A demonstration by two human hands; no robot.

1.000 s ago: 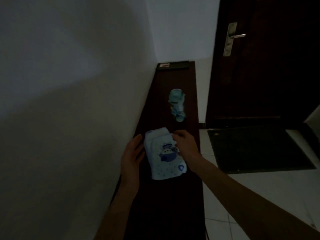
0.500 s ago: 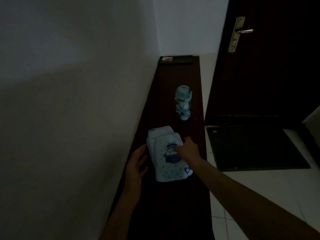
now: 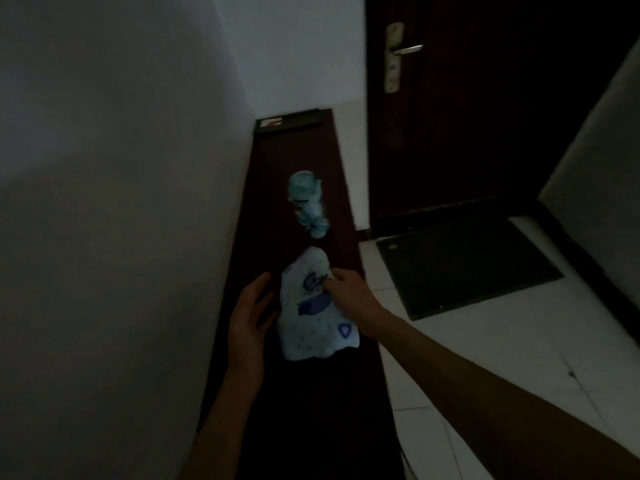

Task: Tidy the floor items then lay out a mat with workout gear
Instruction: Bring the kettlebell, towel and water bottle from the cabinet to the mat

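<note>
A pale blue cloth (image 3: 313,318) with a dark blue cartoon print sits on a long dark wooden shelf (image 3: 298,150) that runs along the left wall. My right hand (image 3: 349,294) pinches the cloth near its upper middle, and the fabric is bunched up there. Just left of the cloth is my left hand (image 3: 251,317), fingers apart, beside it but not gripping it. A small teal toy figure (image 3: 308,207) stands farther along the shelf, apart from the cloth.
A flat dark object (image 3: 289,121) lies at the shelf's far end. To the right stands a dark door (image 3: 485,98) with a metal handle (image 3: 403,51); a black doormat (image 3: 464,263) lies on white floor tiles (image 3: 485,358). The room is dim.
The cloth was a flat folded bundle; now my right hand has pinched its top and pulled it up out of shape. My left hand stays beside it.
</note>
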